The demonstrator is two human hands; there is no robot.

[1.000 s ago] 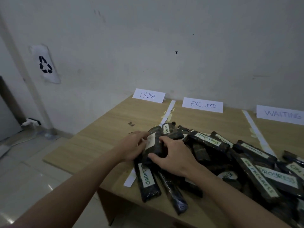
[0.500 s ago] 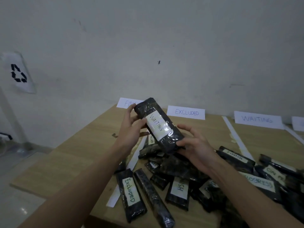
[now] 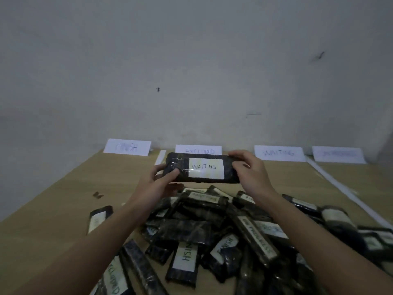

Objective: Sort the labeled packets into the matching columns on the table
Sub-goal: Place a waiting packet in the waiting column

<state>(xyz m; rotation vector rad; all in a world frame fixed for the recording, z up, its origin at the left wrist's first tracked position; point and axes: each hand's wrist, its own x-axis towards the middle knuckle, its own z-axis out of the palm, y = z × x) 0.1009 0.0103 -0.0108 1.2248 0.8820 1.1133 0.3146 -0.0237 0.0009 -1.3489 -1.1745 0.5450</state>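
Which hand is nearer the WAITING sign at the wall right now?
Right. The right hand grips the held packet's right end, just below and left of the WAITING sign. The left hand holds the packet's other end, farther left, nearer the divider strip.

Big grey wall (image 3: 191, 60) behind, bare and a bit dirty. Small dark spot (image 3: 158, 89) in the middle, dark smudge (image 3: 319, 56) high on the right. Little brown mark (image 3: 97, 195) on the wood, left side.
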